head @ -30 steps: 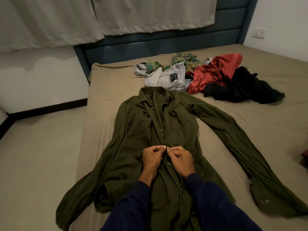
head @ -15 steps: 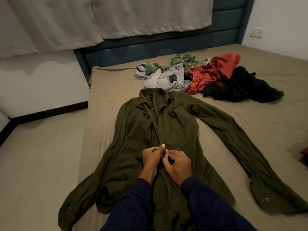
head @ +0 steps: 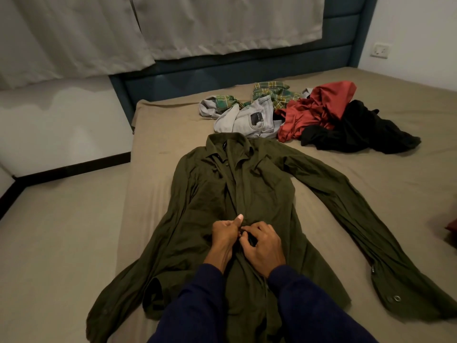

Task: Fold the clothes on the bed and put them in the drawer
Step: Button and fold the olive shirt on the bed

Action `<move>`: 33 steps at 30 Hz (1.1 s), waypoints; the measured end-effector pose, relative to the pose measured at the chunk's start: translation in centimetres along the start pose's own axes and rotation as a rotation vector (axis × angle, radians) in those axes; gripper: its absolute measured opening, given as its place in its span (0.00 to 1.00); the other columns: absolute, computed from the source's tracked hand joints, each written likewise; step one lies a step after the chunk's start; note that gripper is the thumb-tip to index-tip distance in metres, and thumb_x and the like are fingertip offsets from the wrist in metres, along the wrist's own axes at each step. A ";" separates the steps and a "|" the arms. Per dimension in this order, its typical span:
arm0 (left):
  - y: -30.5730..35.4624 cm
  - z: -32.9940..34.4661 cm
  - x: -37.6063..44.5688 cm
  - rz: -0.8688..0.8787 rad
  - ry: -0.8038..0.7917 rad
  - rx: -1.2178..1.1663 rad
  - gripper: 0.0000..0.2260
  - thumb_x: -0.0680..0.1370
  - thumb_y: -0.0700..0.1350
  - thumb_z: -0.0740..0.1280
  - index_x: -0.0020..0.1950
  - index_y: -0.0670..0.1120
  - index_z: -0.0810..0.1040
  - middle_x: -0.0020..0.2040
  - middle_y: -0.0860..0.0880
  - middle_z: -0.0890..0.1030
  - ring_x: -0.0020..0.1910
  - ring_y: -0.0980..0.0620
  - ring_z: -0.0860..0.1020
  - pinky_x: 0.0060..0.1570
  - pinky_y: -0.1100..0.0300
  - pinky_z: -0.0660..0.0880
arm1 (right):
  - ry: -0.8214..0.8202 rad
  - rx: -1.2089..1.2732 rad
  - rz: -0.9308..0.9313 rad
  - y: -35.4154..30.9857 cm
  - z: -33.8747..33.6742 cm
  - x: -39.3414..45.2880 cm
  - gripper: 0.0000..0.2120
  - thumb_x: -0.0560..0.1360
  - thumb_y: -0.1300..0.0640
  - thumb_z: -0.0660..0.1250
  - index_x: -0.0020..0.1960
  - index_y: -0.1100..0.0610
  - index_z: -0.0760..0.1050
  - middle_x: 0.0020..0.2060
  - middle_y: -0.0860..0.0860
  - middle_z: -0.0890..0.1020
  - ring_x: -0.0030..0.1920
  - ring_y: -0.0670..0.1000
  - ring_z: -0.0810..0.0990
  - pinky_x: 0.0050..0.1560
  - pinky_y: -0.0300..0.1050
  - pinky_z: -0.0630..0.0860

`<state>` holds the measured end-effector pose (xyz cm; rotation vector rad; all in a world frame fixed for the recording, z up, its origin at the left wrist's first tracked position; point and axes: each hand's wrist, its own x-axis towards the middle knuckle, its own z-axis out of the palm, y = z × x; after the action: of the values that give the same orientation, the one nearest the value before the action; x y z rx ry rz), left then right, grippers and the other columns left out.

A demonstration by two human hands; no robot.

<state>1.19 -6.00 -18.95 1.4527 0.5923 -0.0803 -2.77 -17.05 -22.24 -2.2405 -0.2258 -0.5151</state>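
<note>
Head view: left hand [head: 223, 235] and right hand [head: 263, 246] pinch green shirt [head: 267, 194] placket, fingers curled.

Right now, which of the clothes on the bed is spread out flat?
The olive green shirt, front up with both sleeves out. The grey jeans, plaid shirt, red garment and black garment lie crumpled behind it.
</note>
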 end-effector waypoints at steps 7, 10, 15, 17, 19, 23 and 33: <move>-0.5 0.3 -0.3 0.034 0.035 -0.029 0.16 0.77 0.47 0.74 0.41 0.34 0.82 0.31 0.44 0.78 0.30 0.51 0.76 0.31 0.60 0.76 | 0.026 0.081 0.026 0.2 -0.2 0.1 0.12 0.75 0.56 0.72 0.58 0.56 0.83 0.44 0.47 0.82 0.44 0.45 0.78 0.46 0.42 0.79; -0.6 0.3 -0.1 0.038 0.033 0.004 0.15 0.78 0.49 0.73 0.41 0.37 0.81 0.31 0.46 0.77 0.29 0.53 0.74 0.29 0.61 0.74 | 0.000 0.066 0.061 0.3 -0.1 0.4 0.13 0.77 0.55 0.71 0.60 0.55 0.83 0.45 0.47 0.80 0.45 0.44 0.76 0.48 0.43 0.78; -1.0 0.0 -0.2 0.076 -0.048 0.038 0.12 0.80 0.46 0.70 0.44 0.38 0.84 0.36 0.46 0.83 0.32 0.57 0.76 0.33 0.65 0.75 | -0.006 0.187 0.210 1.0 -0.2 1.0 0.12 0.78 0.55 0.70 0.61 0.53 0.81 0.48 0.46 0.82 0.48 0.44 0.80 0.54 0.48 0.80; -1.1 -0.5 -0.3 0.096 -0.098 0.041 0.08 0.80 0.43 0.70 0.48 0.39 0.85 0.41 0.45 0.84 0.37 0.56 0.79 0.36 0.67 0.76 | -0.012 0.178 0.179 1.1 -0.2 1.1 0.11 0.78 0.55 0.70 0.60 0.53 0.83 0.48 0.46 0.83 0.48 0.46 0.80 0.53 0.50 0.80; -1.1 -1.0 -0.4 0.112 -0.142 0.025 0.05 0.79 0.39 0.70 0.51 0.37 0.84 0.42 0.45 0.83 0.40 0.55 0.79 0.38 0.67 0.77 | -0.031 0.184 0.174 1.0 -0.4 1.1 0.12 0.79 0.55 0.69 0.62 0.52 0.82 0.47 0.46 0.82 0.48 0.46 0.80 0.53 0.50 0.79; -0.6 -1.5 -1.3 0.170 -0.117 0.039 0.04 0.78 0.36 0.71 0.51 0.38 0.82 0.43 0.45 0.82 0.40 0.54 0.78 0.38 0.66 0.77 | -0.197 0.154 0.176 0.1 -1.5 1.7 0.21 0.82 0.54 0.64 0.74 0.45 0.70 0.46 0.47 0.77 0.48 0.47 0.76 0.55 0.45 0.75; -0.8 -7.9 -4.8 0.598 0.562 0.934 0.08 0.75 0.40 0.72 0.52 0.39 0.79 0.52 0.37 0.77 0.53 0.38 0.74 0.55 0.46 0.72 | -0.041 -0.462 0.615 -0.7 -9.8 -1.1 0.30 0.76 0.40 0.68 0.70 0.56 0.66 0.63 0.58 0.74 0.61 0.59 0.75 0.59 0.54 0.73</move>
<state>-5.81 -0.11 -17.65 2.5469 0.5618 0.6175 -6.78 -23.95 -16.45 -2.5923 0.6068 -0.1926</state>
